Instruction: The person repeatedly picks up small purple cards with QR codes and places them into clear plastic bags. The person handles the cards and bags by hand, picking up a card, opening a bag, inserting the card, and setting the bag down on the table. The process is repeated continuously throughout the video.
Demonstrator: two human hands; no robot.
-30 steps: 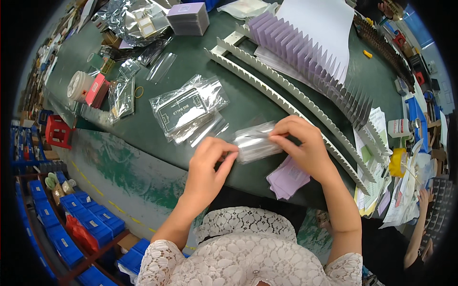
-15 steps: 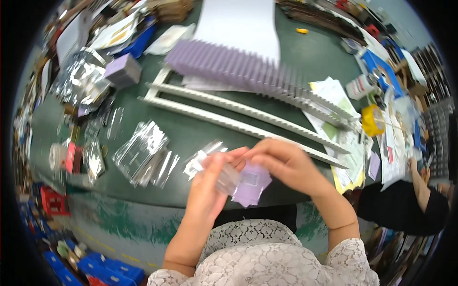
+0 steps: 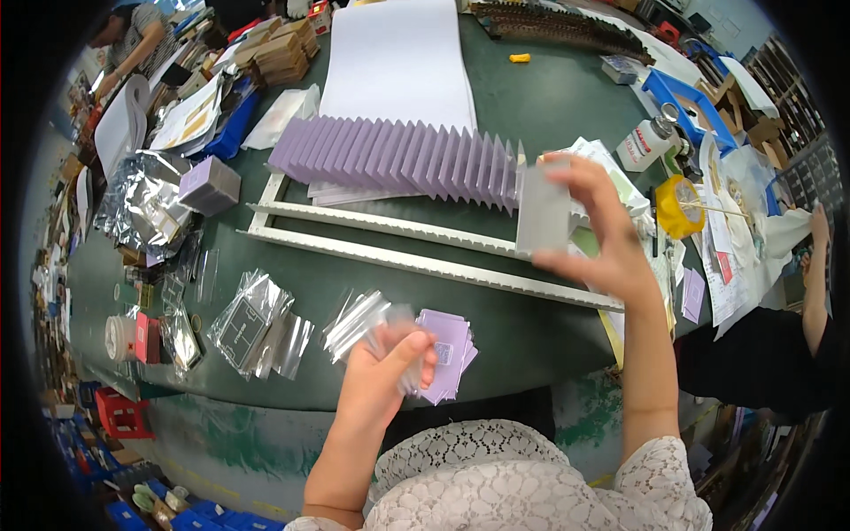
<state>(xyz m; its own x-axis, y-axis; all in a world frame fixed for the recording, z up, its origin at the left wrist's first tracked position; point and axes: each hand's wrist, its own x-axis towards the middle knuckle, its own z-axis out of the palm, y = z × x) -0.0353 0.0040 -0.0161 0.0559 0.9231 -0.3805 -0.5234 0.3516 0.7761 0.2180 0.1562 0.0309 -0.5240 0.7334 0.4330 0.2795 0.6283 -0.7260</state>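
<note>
At the right end of the slotted white rack (image 3: 390,257), my right hand (image 3: 615,234) grips a pale grey card (image 3: 542,212) between fingers on its upper edge and thumb at its lower edge. Many lilac cards (image 3: 390,159) stand in a row along the rack's far side. Near the table's front edge my left hand (image 3: 381,372) is closed round a clear plastic sleeve (image 3: 410,376), which is blurred by motion. Just right of that hand lies a loose pile of lilac cards (image 3: 450,336). Several clear sleeves (image 3: 354,327) lie just beyond it.
More clear sleeves (image 3: 252,323) are heaped to the left, and a lilac block (image 3: 210,186) stands beyond them. Yellow tape (image 3: 680,206), a white bottle (image 3: 645,144) and a blue tray (image 3: 686,111) sit at the right. A co-worker's arm (image 3: 816,283) shows at far right.
My right hand has left the pile by my left hand and moved up and right to the rack with the pale card. My left hand stays near the front edge, now closed more tightly.
</note>
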